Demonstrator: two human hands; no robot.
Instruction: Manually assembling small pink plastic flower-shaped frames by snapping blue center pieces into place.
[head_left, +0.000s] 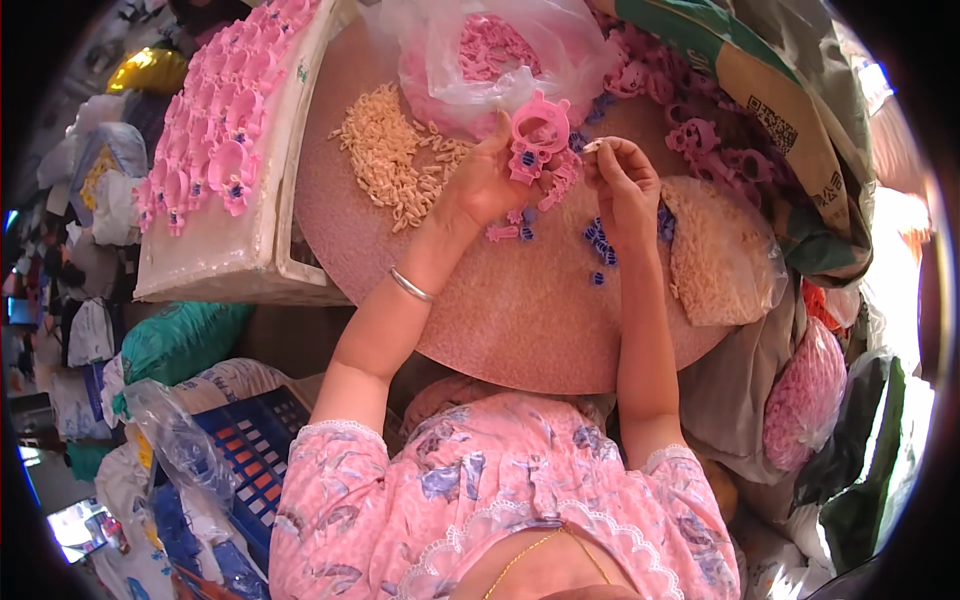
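Observation:
My left hand grips a pink plastic bear-eared ring piece upright, with a small blue part at its lower end. Close by on the right, my right hand pinches a small cream-coloured piece between thumb and fingertips, apart from the ring piece. Small pink parts show just below the ring piece. Loose blue pieces lie beneath my right hand on the round table. Beside my left wrist spreads a pile of small cream pieces.
A white crate at left carries rows of pink ring pieces. Behind my hands sits a clear bag of small pink parts. At right are a bag of cream pieces and a large sack beside more pink pieces.

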